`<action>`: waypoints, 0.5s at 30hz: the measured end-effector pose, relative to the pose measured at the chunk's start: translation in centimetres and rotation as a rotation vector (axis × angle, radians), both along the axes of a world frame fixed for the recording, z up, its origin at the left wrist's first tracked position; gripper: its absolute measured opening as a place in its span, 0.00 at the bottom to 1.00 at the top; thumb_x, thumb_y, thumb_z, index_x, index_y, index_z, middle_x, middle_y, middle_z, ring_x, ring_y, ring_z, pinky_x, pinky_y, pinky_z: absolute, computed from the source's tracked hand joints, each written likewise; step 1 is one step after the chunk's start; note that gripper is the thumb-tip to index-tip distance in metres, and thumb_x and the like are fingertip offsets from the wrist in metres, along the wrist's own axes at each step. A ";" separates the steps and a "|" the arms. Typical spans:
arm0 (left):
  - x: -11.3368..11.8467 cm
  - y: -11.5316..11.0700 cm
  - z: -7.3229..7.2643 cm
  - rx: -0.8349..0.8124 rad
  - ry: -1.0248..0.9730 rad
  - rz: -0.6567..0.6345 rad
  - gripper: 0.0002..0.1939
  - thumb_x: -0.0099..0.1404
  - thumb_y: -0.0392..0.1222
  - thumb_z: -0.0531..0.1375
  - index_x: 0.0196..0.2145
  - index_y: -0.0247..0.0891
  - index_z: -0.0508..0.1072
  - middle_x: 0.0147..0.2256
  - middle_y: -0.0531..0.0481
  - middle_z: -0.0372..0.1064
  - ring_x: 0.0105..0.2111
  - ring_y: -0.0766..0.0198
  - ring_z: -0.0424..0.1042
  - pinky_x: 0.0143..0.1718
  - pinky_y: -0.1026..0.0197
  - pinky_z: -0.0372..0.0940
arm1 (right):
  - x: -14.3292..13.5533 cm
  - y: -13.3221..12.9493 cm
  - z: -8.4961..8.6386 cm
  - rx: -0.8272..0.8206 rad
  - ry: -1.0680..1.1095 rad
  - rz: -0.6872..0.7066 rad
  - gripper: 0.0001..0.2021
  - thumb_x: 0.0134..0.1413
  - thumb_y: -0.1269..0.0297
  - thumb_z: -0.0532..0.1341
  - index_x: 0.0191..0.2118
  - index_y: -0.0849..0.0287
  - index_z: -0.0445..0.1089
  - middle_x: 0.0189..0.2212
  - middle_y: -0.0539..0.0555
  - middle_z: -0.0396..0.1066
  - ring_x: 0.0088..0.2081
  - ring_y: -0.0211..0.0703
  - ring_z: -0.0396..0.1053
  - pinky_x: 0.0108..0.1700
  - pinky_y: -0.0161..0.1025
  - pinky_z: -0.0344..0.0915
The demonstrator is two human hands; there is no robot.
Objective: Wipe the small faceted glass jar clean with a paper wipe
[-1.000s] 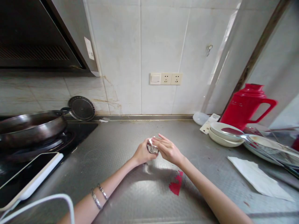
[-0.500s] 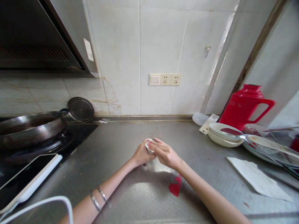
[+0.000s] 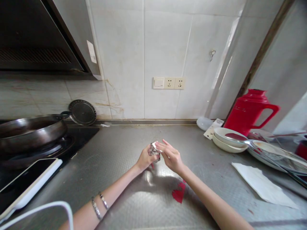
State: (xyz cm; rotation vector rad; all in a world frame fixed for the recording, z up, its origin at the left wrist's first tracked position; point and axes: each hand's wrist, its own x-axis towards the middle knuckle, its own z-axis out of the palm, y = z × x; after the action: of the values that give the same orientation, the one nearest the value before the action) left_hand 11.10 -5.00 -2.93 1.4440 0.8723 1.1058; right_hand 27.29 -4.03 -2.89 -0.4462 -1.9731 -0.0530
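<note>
Both hands meet at the centre of the frame over the steel counter (image 3: 124,143): the left hand (image 3: 144,158) is curled around a small clear glass (image 3: 153,151), fingers closed on its side and lifting it clear of the surface, while the right hand (image 3: 171,156) lies against the glass from the right with its fingers extended and pressing a small white cloth (image 3: 155,146) onto the rim. Whether the right-hand fingers are pinching the cloth or merely resting on it cannot be told. Two silver bracelets (image 3: 100,204) circle the left forearm at lower left. Just below the hands, on the counter, lies a red scrap (image 3: 178,194), partly covered by the right forearm. At left of the frame a dark pan (image 3: 31,131) sits on the black hob, with a white-edged tablet (image 3: 26,180) in front of it and a white cable (image 3: 48,207) curving through the lower left corner. A round metal lid (image 3: 82,112) leans on the tiled wall behind the hob. At right, a red thermos jug (image 3: 250,110) stands in the corner beside stacked white bowls (image 3: 226,140), and a white paper sheet (image 3: 261,185) lies flat at lower right. A cream socket strip (image 3: 169,83) is mounted on the wall above centre
</note>
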 end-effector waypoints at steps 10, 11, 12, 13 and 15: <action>-0.4 0.3 -0.1 0.020 -0.022 0.006 0.33 0.47 0.48 0.65 0.49 0.33 0.65 0.30 0.51 0.64 0.25 0.68 0.64 0.14 0.70 0.61 | 0.3 0.4 0.0 0.055 -0.037 -0.026 0.19 0.61 0.76 0.52 0.55 0.54 0.65 0.49 0.58 0.73 0.53 0.45 0.69 0.59 0.55 0.62; -0.4 0.3 -0.1 0.026 -0.017 0.009 0.33 0.47 0.48 0.65 0.50 0.33 0.65 0.30 0.51 0.64 0.25 0.68 0.64 0.14 0.70 0.61 | 0.2 0.4 -0.1 0.056 -0.039 -0.020 0.19 0.61 0.76 0.52 0.55 0.54 0.65 0.49 0.58 0.73 0.53 0.45 0.69 0.59 0.55 0.62; -0.5 0.4 -0.2 0.027 -0.012 0.015 0.32 0.47 0.48 0.65 0.49 0.33 0.65 0.30 0.52 0.64 0.24 0.68 0.64 0.14 0.70 0.61 | 0.2 0.5 -0.2 0.051 -0.026 -0.021 0.19 0.61 0.77 0.53 0.54 0.54 0.66 0.49 0.57 0.73 0.53 0.45 0.69 0.59 0.55 0.62; -0.5 0.4 -0.2 0.025 -0.006 0.023 0.31 0.47 0.48 0.64 0.48 0.33 0.66 0.30 0.52 0.64 0.24 0.68 0.64 0.14 0.70 0.61 | 0.1 0.5 -0.3 0.038 -0.002 -0.030 0.18 0.61 0.77 0.53 0.54 0.53 0.66 0.48 0.57 0.74 0.51 0.44 0.70 0.59 0.54 0.62; -0.7 0.5 -0.3 0.018 0.003 0.029 0.28 0.48 0.48 0.64 0.46 0.33 0.66 0.29 0.53 0.63 0.24 0.68 0.64 0.14 0.69 0.62 | -0.1 0.5 -0.6 0.002 0.066 -0.057 0.17 0.61 0.76 0.53 0.53 0.53 0.67 0.46 0.56 0.75 0.49 0.44 0.72 0.59 0.54 0.62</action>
State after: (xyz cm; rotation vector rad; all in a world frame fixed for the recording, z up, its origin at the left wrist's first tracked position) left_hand 10.43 -4.45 -3.22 1.4521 0.8901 1.1363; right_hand 27.22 -3.51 -3.45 -0.4970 -1.8952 -0.0748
